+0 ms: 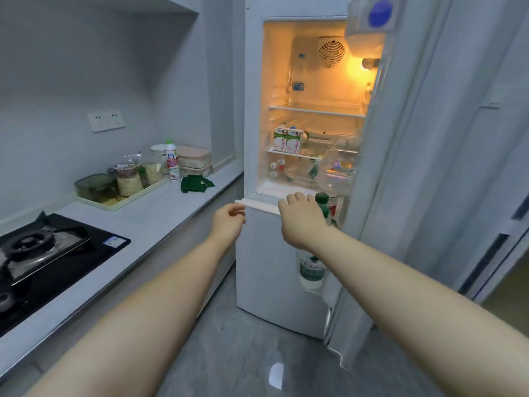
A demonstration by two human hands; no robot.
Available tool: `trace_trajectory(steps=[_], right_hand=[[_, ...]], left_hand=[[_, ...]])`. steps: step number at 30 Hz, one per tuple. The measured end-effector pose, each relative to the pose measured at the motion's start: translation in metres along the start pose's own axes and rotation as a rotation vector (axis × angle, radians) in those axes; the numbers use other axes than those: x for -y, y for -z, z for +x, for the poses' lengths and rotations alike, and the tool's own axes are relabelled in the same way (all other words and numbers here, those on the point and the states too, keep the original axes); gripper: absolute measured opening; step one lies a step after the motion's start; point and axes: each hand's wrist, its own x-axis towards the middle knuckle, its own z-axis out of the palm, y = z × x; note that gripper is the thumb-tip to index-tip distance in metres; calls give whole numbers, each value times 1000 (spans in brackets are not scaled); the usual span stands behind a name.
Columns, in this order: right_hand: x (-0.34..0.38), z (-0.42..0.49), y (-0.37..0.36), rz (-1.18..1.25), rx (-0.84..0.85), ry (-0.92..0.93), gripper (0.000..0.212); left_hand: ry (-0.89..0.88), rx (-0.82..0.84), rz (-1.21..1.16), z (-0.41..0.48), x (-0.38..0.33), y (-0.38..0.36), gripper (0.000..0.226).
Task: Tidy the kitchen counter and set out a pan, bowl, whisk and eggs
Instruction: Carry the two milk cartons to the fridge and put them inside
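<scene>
The white fridge [269, 270] stands ahead with its upper door [400, 167] swung open to the right and the inside lit. Two milk cartons [287, 141] stand on the middle shelf, and clear plastic containers [340, 159] sit at the right. No eggs can be made out. My left hand [229, 222] hovers at the lower left edge of the open compartment, fingers loosely curled, holding nothing. My right hand [302, 220] reaches toward the bottom lip of the compartment, fingers apart, with nothing in it. No pan, bowl or whisk is in view.
The grey counter [160, 219] runs along the left with a black gas hob [51, 253]. A tray [120, 200] with jars, a spray bottle [172, 160], stacked lidded boxes [193, 159] and a green cloth [196, 183] sit near the back. Bottles [312, 270] stand in the door rack.
</scene>
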Motion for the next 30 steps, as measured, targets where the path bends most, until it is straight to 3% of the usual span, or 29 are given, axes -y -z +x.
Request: trace_trajectory(steps=[5,12,16,21,23,27,30], right_hand=[[-17,-59,31,-379,28,282,29],[-40,-98,53,-727,194,377,17],[-62,-107,49,-699,87,432,21],[-75,-105,37,-553,-251,692,5],[-74,-102,33,-544,-318,726,10],[-60,-85,27,-551,-356,769,8],[-40,-64,31,-528,-361,794,17]], left_hand=[[55,2,36,-46,-2,-7,34],[79,27,18,-79,-5,-14,29],[102,15,25,-83,0,-15,31],[148,15,26,-86,8,-26,32],[153,27,40,-86,10,-30,32],[162,33,59,-84,12,-25,31],[205,12,29,-82,16,-11,28]])
